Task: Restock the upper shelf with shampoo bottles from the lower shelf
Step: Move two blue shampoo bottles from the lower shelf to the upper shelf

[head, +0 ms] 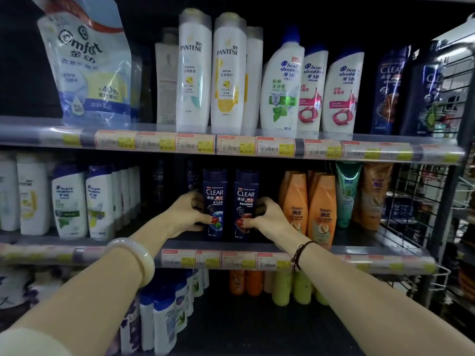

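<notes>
Store shelving fills the view, price tags along each shelf edge; on the lower shelf [359, 249] two dark blue Clear shampoo bottles stand upright side by side; the left hand [189, 213] wraps the left Clear bottle [215, 201], thumb on its front label, grip closed on its side; the right hand [267, 217] clasps the right Clear bottle [246, 201] likewise; orange Rejoice bottles [308, 204] stand just right of that pair; above it, the upper shelf [64, 136] carries Pantene bottles [212, 73].
</notes>
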`<state>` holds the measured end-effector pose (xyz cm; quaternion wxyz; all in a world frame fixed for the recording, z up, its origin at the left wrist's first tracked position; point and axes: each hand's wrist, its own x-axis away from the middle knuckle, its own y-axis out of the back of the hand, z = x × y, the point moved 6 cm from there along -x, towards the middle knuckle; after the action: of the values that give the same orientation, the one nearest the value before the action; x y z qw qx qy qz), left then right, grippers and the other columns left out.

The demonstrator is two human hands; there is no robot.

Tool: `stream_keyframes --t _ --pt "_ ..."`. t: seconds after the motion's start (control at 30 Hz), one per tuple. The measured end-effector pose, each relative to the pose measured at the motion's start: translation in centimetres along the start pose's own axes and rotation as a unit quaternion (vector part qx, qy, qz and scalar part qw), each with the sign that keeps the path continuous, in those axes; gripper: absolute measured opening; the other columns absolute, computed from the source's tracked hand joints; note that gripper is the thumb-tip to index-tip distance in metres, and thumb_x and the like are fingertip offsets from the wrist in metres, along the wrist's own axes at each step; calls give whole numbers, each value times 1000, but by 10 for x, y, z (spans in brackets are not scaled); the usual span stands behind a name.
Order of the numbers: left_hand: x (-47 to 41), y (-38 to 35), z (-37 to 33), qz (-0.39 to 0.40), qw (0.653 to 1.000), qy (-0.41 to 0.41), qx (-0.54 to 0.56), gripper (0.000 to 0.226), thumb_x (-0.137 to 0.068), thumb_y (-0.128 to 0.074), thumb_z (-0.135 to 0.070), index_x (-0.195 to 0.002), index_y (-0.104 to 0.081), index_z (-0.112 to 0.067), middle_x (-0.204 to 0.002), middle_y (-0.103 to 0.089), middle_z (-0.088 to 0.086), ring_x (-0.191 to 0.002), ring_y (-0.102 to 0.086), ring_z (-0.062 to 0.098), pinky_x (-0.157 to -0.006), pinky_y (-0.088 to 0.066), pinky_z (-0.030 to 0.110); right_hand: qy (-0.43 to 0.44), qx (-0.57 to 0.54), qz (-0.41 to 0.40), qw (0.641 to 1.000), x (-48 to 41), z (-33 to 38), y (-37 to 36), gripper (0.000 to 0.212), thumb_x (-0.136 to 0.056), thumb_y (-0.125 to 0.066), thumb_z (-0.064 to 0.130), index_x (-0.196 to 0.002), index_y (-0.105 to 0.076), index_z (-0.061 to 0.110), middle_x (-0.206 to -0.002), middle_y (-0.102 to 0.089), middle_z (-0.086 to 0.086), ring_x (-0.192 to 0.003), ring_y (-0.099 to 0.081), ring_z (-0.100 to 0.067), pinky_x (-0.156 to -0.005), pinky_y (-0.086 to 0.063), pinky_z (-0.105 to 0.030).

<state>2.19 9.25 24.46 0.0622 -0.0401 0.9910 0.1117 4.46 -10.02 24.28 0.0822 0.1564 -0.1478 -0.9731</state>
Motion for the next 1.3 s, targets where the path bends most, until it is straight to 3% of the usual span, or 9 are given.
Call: stream_keyframes --t 0.1,0.2,0.3,0.5,0.63,0.83,1.13,1.2,1.3 --pt "-1 2 5 10 999 23 -21 54 -72 -74 7 -116 -47 -10 -107 -57 9 -105 -58 25 -92 -52 48 -23 23 16 999 -2 -7 0 71 -70 -81 7 -129 -42 4 -124 -58 -12 -113 -57 -24 -97 -48 -35" --pt "0 4 11 13 998 38 -51 73 -69 -78 2 -127 -39 -18 -109 -57 2 -113 -56 24 -96 -51 48 -25 53 50 997 0 -11 -3 83 -72 -80 10 -139 -30 7 -133 -52 -9 -122 -51 -22 -101 -42 -30" --pt "0 2 18 35 996 52 -60 83 -71 -77 1 -140 -34 -17 -123 -56 6 -116 -55 24 -94 -53 44 -7 81 96 992 2 -11 -9 76 -77 -74 6 -140 -31 9 -136 -50 -6 -123 -47 -15 -96 -36 -21" --pt "2 -7 20 36 996 26 -83 76 -76 -73 2 -141 -37 -15 -94 -55 -5 -88 -54 7 -86 -52 37 9 84 102 991 -1 -14 -11 75 -78 -74 8 -141 -35 13 -138 -52 -6 -127 -46 -18 -103 -36 -26" --pt "4 -7 20 34 995 12 -90 79 -75 -74 2 -142 -35 -15 -97 -53 -6 -91 -51 5 -81 -53 34 11 93 108 990 -3 -14 -10 74 -78 -74 8 -141 -35 13 -136 -52 -5 -119 -46 -11 -103 -36 -26" --pt "6 -9 17 33 995 6 -94 81 -76 -73 2 -144 -32 -16 -97 -53 -4 -99 -49 11 -83 -53 37 -1 89 94 992 -6 -16 -9 73 -79 -73 8 -141 -35 13 -138 -52 -6 -129 -45 -21 -107 -35 -30" --pt "9 -12 16 22 995 16 -97 73 -76 -70 8 -140 -38 -10 -109 -55 2 -104 -51 18 -83 -51 35 -15 121 90 988 -1 -17 -5 66 -80 -72 11 -138 -41 9 -138 -51 -7 -129 -45 -21 -96 -33 -20" --pt "11 -12 16 20 994 22 -101 68 -76 -69 9 -136 -42 -8 -97 -57 0 -99 -55 19 -79 -51 33 -23 134 88 987 1 -18 0 63 -80 -72 10 -137 -44 6 -137 -53 -9 -126 -49 -23 -100 -38 -25" --pt "16 -8 15 9 989 23 -144 60 -74 -71 8 -130 -50 0 -96 -63 16 -76 -56 12 -64 -48 23 -35 152 81 984 7 -19 7 58 -80 -70 5 -133 -48 0 -131 -57 -17 -119 -55 -27 -100 -46 -32"
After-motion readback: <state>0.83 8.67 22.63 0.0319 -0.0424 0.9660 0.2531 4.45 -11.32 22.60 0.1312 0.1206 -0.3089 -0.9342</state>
